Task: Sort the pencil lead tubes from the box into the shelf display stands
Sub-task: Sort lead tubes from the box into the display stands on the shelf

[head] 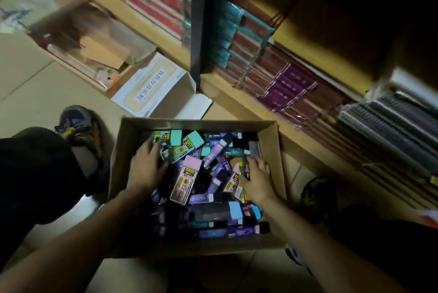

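Note:
An open cardboard box [120, 160] stands on the floor between my knees. It is filled with a loose heap of pencil lead tubes [187, 179] in pink, teal, purple and black. My left hand [145, 168] lies in the box's left side, fingers spread over dark tubes. My right hand [257, 177] is in the right side, and its fingers hold a thin dark tube [246, 167] by the box wall. No display stand is clearly visible.
A wooden shelf [227, 93] runs diagonally behind the box, packed with red, teal and purple notebooks [289, 86] and spiral pads [388, 124]. A white printed box [154, 89] and an open carton [94, 39] sit on the tiled floor at the left. My shoes flank the box.

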Demonstrator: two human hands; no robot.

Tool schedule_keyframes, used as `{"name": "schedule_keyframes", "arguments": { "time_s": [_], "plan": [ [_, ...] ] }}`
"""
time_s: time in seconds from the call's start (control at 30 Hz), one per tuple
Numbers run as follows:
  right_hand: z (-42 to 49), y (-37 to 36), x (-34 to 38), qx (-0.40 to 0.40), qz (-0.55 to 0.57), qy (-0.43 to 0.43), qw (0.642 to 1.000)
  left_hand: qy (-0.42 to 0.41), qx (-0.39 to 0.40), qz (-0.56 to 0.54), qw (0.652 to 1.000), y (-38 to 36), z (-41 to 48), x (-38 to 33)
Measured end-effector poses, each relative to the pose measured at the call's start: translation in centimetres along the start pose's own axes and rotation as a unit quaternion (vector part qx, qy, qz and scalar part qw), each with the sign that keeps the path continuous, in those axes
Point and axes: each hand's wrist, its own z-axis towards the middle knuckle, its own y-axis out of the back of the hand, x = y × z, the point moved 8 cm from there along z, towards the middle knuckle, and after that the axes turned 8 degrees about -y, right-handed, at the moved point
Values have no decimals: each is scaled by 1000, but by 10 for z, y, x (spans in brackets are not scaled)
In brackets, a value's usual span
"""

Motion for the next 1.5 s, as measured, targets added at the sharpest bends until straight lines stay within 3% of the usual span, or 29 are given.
{"name": "schedule_keyframes", "arguments": {
  "time_s": [0.17,0.5,0.6,0.73,0.83,1.13,1.27,1.4,1.5],
  "plan": [
    [7,-12,10,-38,-47,-24,998,20,76,1,997,-29,22,9],
    [-16,-7,17,-126,-13,43,991,-10,-8,68,998,-28,-5,-28],
    [0,8,15,-134,3,18,991,22,7,25,999,-20,14,-14],
    [25,8,9,-65,34,-46,996,37,60,-85,994,-24,31,-10],
    [32,3,12,-56,65,-74,993,56,84,-134,986,-30,32,-12],
    [39,2,13,-78,272,-186,941,91,120,-76,986,-51,32,-34],
    [41,1,11,-84,319,-221,918,117,166,-116,972,-61,34,-35],
    [36,-4,12,-70,398,-228,886,92,120,-195,969,-49,31,-41],
    [20,-4,12,-50,457,-204,864,68,45,-308,948,-34,19,-48]
  ]
}}
